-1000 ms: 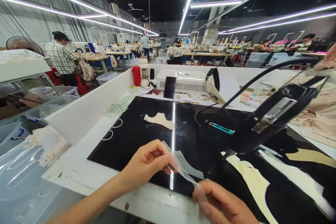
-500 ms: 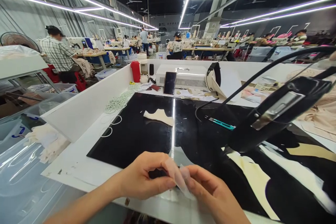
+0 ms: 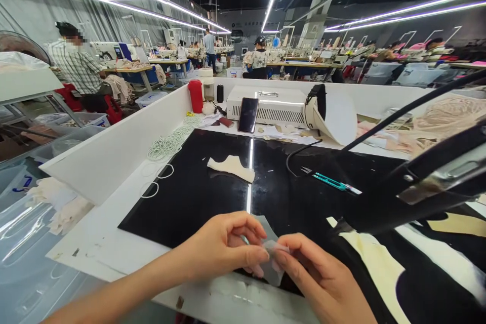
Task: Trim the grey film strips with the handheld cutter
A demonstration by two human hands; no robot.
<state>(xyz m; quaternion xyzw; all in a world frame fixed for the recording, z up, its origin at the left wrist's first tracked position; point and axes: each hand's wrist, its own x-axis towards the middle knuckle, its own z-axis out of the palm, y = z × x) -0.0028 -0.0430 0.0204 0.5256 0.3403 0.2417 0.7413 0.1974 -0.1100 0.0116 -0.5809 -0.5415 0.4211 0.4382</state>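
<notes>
My left hand (image 3: 224, 245) and my right hand (image 3: 322, 278) meet low in the middle, just above the near edge of the black worktop (image 3: 197, 197). Both pinch a small translucent strip of film (image 3: 274, 258) between thumb and fingertips. The strip is crumpled between the two pinches and hangs a little below them. A cream fabric piece (image 3: 231, 167) lies on the black worktop beyond the hands. A teal-handled tool (image 3: 332, 182) lies further right.
A black lamp head on a curved arm (image 3: 429, 182) juts in from the right over cream cut pieces (image 3: 375, 268). White elastic rings (image 3: 167, 147) lie by the white partition (image 3: 114, 152). A phone (image 3: 248, 115) leans on a white machine (image 3: 269, 106). Other people work at tables behind.
My hands came together: the strip, stretched long between them a second ago, is now bunched up short. The view shifted a little to the left.
</notes>
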